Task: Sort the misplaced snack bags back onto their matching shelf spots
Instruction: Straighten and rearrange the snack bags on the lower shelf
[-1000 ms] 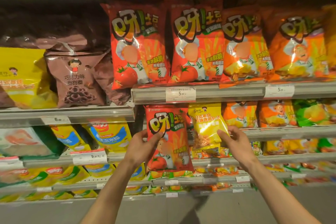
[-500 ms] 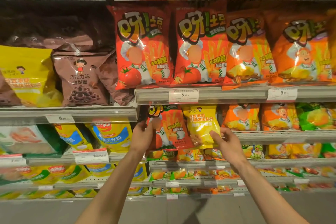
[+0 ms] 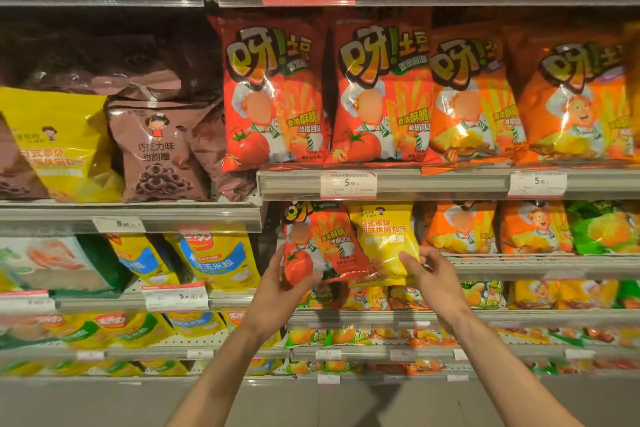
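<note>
Your left hand (image 3: 280,291) grips the lower left corner of the red tomato snack bag (image 3: 322,246), thumb on its front. Your right hand (image 3: 433,277) pinches the lower right corner of the yellow snack bag (image 3: 384,239). The yellow bag overlaps the red bag's right edge. Both bags' tops reach under the shelf rail (image 3: 433,180) directly above your grips. Orange bags (image 3: 460,229) stand just right of your right hand.

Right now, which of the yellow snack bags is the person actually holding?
The small yellow bag pinched by the right hand, beside the red tomato bag in the left hand. The big yellow bag sits untouched on the upper-left shelf.
</note>
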The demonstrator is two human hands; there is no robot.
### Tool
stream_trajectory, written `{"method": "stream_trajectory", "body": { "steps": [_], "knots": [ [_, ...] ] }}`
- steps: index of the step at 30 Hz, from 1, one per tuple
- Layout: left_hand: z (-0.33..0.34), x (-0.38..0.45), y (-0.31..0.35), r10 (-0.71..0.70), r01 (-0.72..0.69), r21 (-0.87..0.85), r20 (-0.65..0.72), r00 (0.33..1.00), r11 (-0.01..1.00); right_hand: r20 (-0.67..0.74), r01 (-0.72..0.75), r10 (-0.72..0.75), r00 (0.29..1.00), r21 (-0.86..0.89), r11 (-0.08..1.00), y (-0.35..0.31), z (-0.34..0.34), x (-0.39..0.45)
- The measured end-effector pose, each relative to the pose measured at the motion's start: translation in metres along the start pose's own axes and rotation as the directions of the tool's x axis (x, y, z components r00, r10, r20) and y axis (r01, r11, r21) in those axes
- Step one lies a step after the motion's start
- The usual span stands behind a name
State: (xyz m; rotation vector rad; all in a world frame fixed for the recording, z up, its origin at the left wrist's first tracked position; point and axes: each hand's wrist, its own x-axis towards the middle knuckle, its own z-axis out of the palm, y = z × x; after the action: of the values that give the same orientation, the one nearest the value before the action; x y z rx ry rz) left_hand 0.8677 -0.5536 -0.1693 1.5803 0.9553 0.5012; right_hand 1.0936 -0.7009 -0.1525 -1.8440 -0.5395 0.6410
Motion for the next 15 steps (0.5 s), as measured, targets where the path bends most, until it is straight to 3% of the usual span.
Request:
{"method": "stream_trajectory", "body": {
  "steps": [6,11,15],
  "knots": [
    [-0.001,0.015,0.001,0.089,-0.099,-0.051,-0.164,0.982,0.994,-0.015,0.000,0.000,1.000,-0.001,1.000,-0.002,-0.005,0.001],
    [-0.004,0.038,0.003,0.006,-0.015,-0.035,-0.266,0.964,0.999,-0.014,-0.021,0.021,1.000,-0.003,1.000,0.002,-0.010,0.002],
    [-0.006,0.056,0.003,0.024,-0.006,0.068,-0.270,0.962,0.998,-0.020,-0.023,0.023,1.000,0.036,0.999,0.003,-0.010,0.002]
  ]
}}
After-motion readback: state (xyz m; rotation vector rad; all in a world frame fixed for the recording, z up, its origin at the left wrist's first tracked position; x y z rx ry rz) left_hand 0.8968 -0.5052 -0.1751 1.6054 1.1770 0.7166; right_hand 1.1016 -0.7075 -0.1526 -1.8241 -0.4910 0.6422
